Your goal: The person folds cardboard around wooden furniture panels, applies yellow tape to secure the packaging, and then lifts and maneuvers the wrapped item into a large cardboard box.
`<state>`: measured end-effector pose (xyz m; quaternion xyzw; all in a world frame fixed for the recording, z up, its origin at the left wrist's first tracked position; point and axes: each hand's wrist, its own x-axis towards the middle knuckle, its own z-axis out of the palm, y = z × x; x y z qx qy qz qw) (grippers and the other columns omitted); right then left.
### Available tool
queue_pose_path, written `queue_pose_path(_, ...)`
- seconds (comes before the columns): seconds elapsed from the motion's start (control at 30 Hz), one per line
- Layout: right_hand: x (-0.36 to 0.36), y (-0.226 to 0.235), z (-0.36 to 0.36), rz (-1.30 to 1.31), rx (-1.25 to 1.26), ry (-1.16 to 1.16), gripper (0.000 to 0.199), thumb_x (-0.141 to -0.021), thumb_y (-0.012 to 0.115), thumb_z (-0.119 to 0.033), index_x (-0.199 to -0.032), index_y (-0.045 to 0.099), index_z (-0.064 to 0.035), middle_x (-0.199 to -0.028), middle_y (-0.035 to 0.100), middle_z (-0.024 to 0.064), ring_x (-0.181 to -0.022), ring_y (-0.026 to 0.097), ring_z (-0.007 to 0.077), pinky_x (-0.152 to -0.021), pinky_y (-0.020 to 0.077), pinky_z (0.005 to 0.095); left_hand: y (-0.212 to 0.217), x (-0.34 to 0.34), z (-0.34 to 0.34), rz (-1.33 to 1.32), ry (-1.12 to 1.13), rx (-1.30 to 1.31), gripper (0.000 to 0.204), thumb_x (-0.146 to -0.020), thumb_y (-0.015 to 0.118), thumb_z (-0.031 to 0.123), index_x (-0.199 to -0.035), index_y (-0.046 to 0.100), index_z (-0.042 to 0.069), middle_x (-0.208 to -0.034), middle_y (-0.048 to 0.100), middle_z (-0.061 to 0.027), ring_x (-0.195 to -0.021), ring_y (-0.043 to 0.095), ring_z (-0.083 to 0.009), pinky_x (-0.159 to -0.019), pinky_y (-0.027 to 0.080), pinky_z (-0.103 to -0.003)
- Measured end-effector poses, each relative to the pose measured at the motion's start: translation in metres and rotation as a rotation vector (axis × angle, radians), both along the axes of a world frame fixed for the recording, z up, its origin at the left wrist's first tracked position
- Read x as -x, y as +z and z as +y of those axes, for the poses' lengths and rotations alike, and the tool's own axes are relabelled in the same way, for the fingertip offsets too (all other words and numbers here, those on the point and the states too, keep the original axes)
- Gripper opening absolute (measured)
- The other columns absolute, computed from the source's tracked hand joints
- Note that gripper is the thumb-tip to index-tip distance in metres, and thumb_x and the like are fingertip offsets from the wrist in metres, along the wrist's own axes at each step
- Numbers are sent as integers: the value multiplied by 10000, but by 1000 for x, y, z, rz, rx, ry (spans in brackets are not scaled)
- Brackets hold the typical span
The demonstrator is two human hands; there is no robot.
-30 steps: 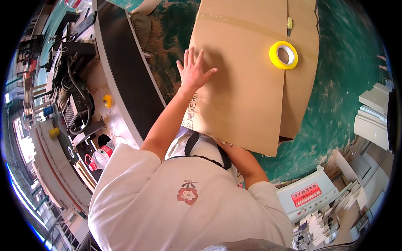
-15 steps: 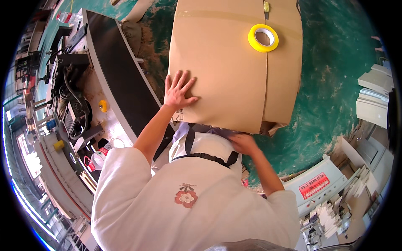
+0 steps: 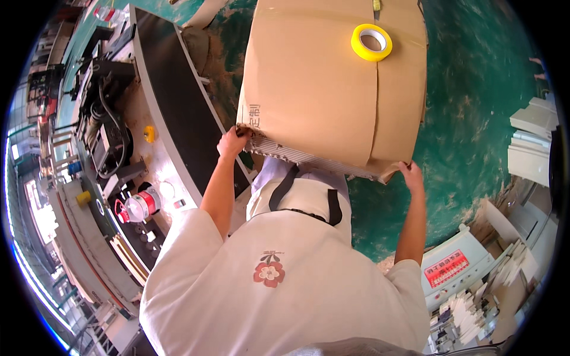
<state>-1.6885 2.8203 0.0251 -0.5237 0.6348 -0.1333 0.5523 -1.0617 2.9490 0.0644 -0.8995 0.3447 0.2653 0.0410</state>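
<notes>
In front of me stands a large brown cardboard box (image 3: 309, 89), its near end showing a ragged corrugated edge. My left hand (image 3: 233, 141) is closed on the near left corner of the cardboard. At the near right corner, my right hand (image 3: 411, 175) has its fingers closed on the edge of a flap. A roll of yellow tape (image 3: 372, 43) lies flat on top of the box, beside the seam between two flaps. Neither hand touches the tape.
Left of the box runs a machine bench with a long black top (image 3: 178, 89). A plastic bottle with a red cap (image 3: 141, 204) lies on the bench. White panels (image 3: 531, 139) are stacked at the far right. A white machine with a red label (image 3: 451, 267) stands at the lower right.
My left hand has gone from lying flat on the box top to gripping its near left corner. My right hand has moved from my waist to the near right corner.
</notes>
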Motion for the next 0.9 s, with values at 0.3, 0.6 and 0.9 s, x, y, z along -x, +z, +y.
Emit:
queue_pose_path(0.3, 5, -28, 42, 181, 21, 91, 494, -918, 703, -442, -1046, 702, 35, -873, 733, 112, -823, 669, 164, -786, 524, 333, -3, -2, -17, -222, -385, -62, 256, -892, 618, 304, -872, 782, 109, -928, 758, -121, -903, 741, -302, -799, 548, -441)
queue_pose_path(0.6, -69, -54, 62, -291, 41, -542, 751, -974, 673, -430, -1526, 355, -32, -1474, 493, 96, -1302, 503, 228, -1036, 451, 385, -44, -30, -1, 445, -52, 213, 414, -909, 662, 414, -949, 731, 8, -950, 728, -170, -933, 697, -260, -824, 523, -393)
queue_pose_path(0.9, -89, -50, 63, -289, 102, -726, 590, -963, 713, -338, -1390, 498, 8, -1356, 591, 94, -1201, 575, 230, -1010, 455, 385, -91, -12, 5, 970, 588, 630, 368, -953, 723, 183, -1247, 564, 29, -1079, 662, -29, -994, 625, -166, -889, 514, -326)
